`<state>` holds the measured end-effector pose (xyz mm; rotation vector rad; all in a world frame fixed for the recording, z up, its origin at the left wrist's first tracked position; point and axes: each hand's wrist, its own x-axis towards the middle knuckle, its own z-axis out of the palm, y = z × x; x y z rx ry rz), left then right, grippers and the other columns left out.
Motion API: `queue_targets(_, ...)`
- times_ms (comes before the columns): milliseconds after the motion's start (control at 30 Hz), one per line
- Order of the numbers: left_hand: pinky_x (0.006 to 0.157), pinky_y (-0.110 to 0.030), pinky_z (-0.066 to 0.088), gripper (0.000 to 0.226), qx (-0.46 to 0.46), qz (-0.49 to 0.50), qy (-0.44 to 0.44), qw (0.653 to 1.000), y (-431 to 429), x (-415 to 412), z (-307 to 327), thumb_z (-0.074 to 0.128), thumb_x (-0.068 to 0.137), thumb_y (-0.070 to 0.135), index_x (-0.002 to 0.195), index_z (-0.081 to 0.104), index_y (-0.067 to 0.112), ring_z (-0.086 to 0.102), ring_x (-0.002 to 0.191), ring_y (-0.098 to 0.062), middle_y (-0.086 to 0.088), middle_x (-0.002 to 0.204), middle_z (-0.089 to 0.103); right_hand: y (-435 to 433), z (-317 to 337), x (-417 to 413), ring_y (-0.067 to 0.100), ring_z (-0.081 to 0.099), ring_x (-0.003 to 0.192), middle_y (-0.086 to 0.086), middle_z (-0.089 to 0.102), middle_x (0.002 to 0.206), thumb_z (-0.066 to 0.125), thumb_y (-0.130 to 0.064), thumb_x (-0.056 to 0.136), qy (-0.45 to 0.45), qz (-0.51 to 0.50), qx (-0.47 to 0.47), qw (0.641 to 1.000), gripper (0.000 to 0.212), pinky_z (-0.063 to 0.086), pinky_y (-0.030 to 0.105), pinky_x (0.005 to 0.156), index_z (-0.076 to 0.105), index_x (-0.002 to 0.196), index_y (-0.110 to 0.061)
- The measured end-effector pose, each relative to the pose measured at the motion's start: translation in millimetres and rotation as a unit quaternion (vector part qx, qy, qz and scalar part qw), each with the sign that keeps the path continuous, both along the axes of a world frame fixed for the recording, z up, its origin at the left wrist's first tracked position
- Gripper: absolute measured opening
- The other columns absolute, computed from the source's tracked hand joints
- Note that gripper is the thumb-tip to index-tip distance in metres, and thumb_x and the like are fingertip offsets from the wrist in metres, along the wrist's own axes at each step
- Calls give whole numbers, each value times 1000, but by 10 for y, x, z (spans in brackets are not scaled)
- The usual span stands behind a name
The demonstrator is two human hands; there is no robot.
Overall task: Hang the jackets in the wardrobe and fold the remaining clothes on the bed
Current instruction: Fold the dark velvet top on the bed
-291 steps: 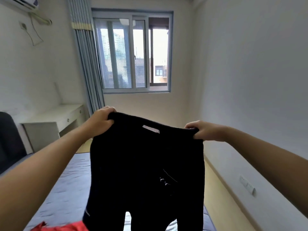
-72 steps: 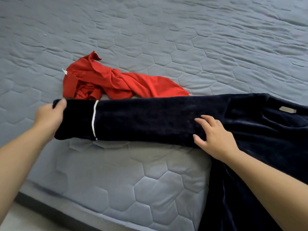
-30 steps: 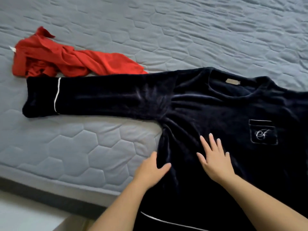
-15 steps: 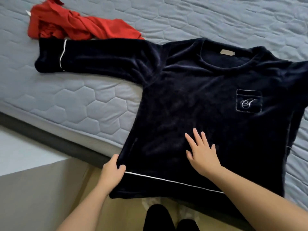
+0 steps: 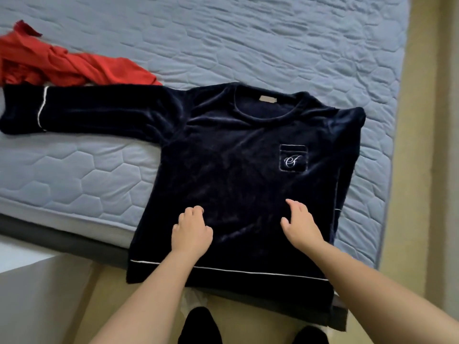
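A navy velvet sweatshirt (image 5: 238, 165) lies front up on the grey quilted bed (image 5: 248, 33). Its white-piped hem hangs over the near bed edge. One sleeve stretches out to the left; the other lies tucked along the right side. My left hand (image 5: 191, 229) rests on the lower front of the sweatshirt with bent fingers. My right hand (image 5: 300, 224) rests on the cloth to its right, fingers relaxed. A crumpled red garment (image 5: 62, 65) lies on the bed at the far left, touching the outstretched sleeve.
A white piece of furniture (image 5: 37, 294) stands at the lower left beside the bed. Wooden floor (image 5: 422, 170) runs along the bed's right side. My feet in black socks (image 5: 198, 326) stand at the bed's edge.
My left hand let go of the hem corner and moved up onto the sweatshirt's front. My right hand slid right. The view shifted right, so the bed's right edge shows.
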<state>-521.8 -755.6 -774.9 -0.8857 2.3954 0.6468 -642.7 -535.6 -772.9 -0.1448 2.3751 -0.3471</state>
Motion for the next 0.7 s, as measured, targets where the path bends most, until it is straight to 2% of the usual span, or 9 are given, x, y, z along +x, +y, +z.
queue_targets(133, 86, -30, 42, 38, 27, -74, -8, 997, 688, -612, -69, 47, 90, 20, 127, 41, 18, 46, 110, -17, 1, 127, 46, 510, -136, -741, 34, 40, 128, 15, 30, 148, 47, -13, 91, 44, -176, -18, 983, 57, 36, 42, 105, 29, 145, -11)
queue_targets(233, 89, -29, 41, 41, 15, -96, 7, 995, 1324, -1073, -294, 46, 91, 22, 131, 38, 18, 45, 114, -17, 1, 133, 43, 971, -390, -1359, 36, 44, 124, 17, 37, 144, 46, -9, 90, 39, -351, -45, 934, 57, 37, 44, 105, 29, 145, -9)
queue_targets(300, 101, -32, 38, 52, 15, -80, 32, 996, 1753, -1392, -487, 46, 93, 27, 142, 30, 17, 35, 131, -19, -2, 148, 30, 1237, -618, -1685, 31, 51, 108, 15, 49, 132, 48, -12, 90, -25, -429, -52, 902, 55, 44, 41, 95, 31, 143, -11)
queue_targets(333, 107, -34, 34, 57, 18, -64, 41, 997, 1960, -1550, -573, 46, 94, 29, 145, 25, 17, 26, 139, -20, -4, 154, 21, 1319, -712, -1797, 26, 52, 91, 15, 53, 118, 51, -13, 90, -75, -446, -75, 889, 52, 48, 38, 82, 37, 140, -11)
queue_targets(400, 114, -38, 25, 64, 15, -35, 44, 998, 2338, -1813, -712, 46, 95, 33, 149, 17, 16, 11, 145, -21, -6, 158, 10, 1426, -858, -1938, 17, 47, 68, 10, 53, 95, 57, -15, 89, -160, -439, -131, 874, 35, 42, 28, 58, 49, 123, -12)
queue_targets(467, 117, -42, 18, 68, 1, -7, 36, 999, 2604, -1987, -767, 46, 94, 35, 150, 11, 17, 4, 146, -24, -9, 159, 3, 1490, -938, -1994, 12, 53, 61, 4, 59, 82, 61, -14, 88, -208, -417, -169, 868, 16, 42, 26, 51, 53, 102, -14)
queue_targets(533, 117, -44, 14, 70, -13, 19, 31, 999, 2742, -2070, -766, 46, 94, 35, 150, 9, 19, 0, 146, -25, -10, 159, -1, 1528, -896, -2017, 8, 59, 48, 1, 60, 71, 59, -6, 86, -237, -397, -212, 861, 9, 42, 20, 41, 56, 89, -14)
queue_targets(600, 116, -44, 16, 71, -38, 13, 18, 999, 2809, -2064, -708, 46, 93, 37, 151, 8, 19, 1, 146, -25, -9, 159, -1, 1663, -824, -2077, 8, 59, 45, 0, 59, 68, 54, 0, 83, -211, -356, -220, 883, 16, 40, 16, 35, 56, 83, -16)
queue_targets(700, 115, -44, 21, 74, -52, -25, -26, 998, 2904, -2000, -579, 45, 93, 42, 151, 5, 19, 3, 146, -25, -8, 159, 0, 2113, -654, -2385, 22, 57, 60, 8, 59, 73, 52, 3, 79, -111, -293, -163, 935, 17, 46, 19, 39, 60, 84, -11)
